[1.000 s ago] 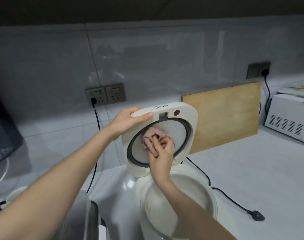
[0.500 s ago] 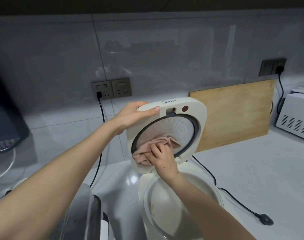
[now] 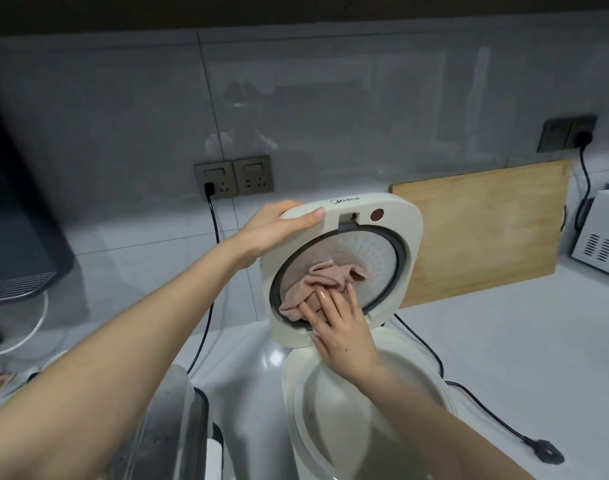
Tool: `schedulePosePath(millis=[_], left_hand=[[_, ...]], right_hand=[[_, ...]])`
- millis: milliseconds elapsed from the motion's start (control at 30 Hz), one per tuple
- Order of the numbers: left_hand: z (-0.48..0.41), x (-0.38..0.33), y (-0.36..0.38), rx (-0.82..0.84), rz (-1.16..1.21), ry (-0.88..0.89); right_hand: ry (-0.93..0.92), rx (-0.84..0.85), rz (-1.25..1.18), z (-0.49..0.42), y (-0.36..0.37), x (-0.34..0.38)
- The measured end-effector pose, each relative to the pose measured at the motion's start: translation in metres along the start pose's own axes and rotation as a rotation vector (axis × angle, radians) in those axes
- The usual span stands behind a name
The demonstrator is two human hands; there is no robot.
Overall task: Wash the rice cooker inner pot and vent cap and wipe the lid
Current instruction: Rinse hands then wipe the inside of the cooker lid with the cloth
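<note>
Lid (image 3: 400,216) | left hand (image 3: 275,226) grips rim (fingers hidden) | right hand (image 3: 344,334) presses cloth (image 3: 316,285)

- Light wooden rectangular cutting board (image 3: 483,233), upright on its long edge, leaning on grey tiled wall (image 3: 330,98).
- Grey double wall socket (image 3: 233,176); black plug in left outlet.
- White boxy appliance w/ vent slots (image 3: 604,237), far right on white desk (image 3: 503,341).
- Dark appliance (image 3: 15,220), far left.
- Loose black plug (image 3: 547,457) lying on desk, bottom right.

The right hand (image 3: 344,336) has slid the pink cloth (image 3: 322,284) from the middle of the lid (image 3: 400,216) down to its lower left edge. Its curled fingers now press flat.
</note>
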State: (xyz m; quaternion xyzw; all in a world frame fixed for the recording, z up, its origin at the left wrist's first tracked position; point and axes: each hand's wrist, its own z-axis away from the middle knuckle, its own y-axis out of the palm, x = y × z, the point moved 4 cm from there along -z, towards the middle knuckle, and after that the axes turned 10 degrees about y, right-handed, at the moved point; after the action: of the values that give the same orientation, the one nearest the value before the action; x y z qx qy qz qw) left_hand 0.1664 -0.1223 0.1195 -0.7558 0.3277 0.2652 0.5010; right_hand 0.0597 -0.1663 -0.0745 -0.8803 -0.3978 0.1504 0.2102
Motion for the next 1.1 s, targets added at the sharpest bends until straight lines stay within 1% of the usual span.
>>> schedulePosePath(millis=[33,67,167,267,367,500,567,600,667,733,800,867,933,967,1100], left_hand=[[0.000,0.000,0.000,0.001,-0.001,-0.004],[0.000,0.000,0.000,0.000,-0.003,-0.006],[-0.001,0.001,0.000,-0.013,0.006,-0.013],[-0.002,0.002,0.001,-0.016,0.003,-0.008],[-0.002,0.003,0.000,-0.029,-0.007,0.006],[-0.006,0.005,0.001,-0.031,0.010,0.010],[-0.007,0.005,0.000,-0.036,0.026,0.003],[-0.008,0.005,0.000,-0.034,0.028,-0.001],[-0.010,0.007,-0.001,-0.026,0.020,-0.012],[-0.010,0.008,-0.001,-0.022,0.017,-0.023],[-0.012,0.011,-0.001,-0.034,0.010,-0.027],[-0.013,0.015,0.000,-0.050,-0.003,-0.007],[-0.014,0.018,0.001,-0.079,-0.046,0.039],[-0.013,0.019,0.001,-0.096,-0.080,0.064],[-0.012,0.019,0.002,-0.178,-0.145,0.147]], right_hand=[[-0.020,0.054,0.049,0.004,-0.002,-0.001],[-0.039,0.070,0.083,0.001,-0.006,-0.003],[-0.078,0.011,0.094,-0.034,-0.024,-0.007],[-0.044,-0.077,0.020,-0.059,-0.032,-0.007],[-0.013,-0.121,-0.043,-0.057,-0.024,-0.002],[0.042,-0.211,-0.202,-0.063,-0.026,-0.007],[0.163,-0.219,-0.243,-0.062,-0.028,-0.016],[0.263,-0.230,-0.205,-0.058,-0.027,-0.024],[0.474,-0.236,-0.052,-0.048,-0.022,-0.037],[0.622,-0.219,-0.015,-0.041,-0.015,-0.039],[0.725,-0.192,-0.086,-0.041,-0.007,-0.027],[0.786,-0.154,-0.204,-0.043,-0.001,-0.010],[0.770,-0.109,-0.271,-0.049,0.004,0.001],[0.724,-0.099,-0.264,-0.052,0.005,0.003],[0.413,-0.123,-0.162,-0.058,0.014,0.000]])
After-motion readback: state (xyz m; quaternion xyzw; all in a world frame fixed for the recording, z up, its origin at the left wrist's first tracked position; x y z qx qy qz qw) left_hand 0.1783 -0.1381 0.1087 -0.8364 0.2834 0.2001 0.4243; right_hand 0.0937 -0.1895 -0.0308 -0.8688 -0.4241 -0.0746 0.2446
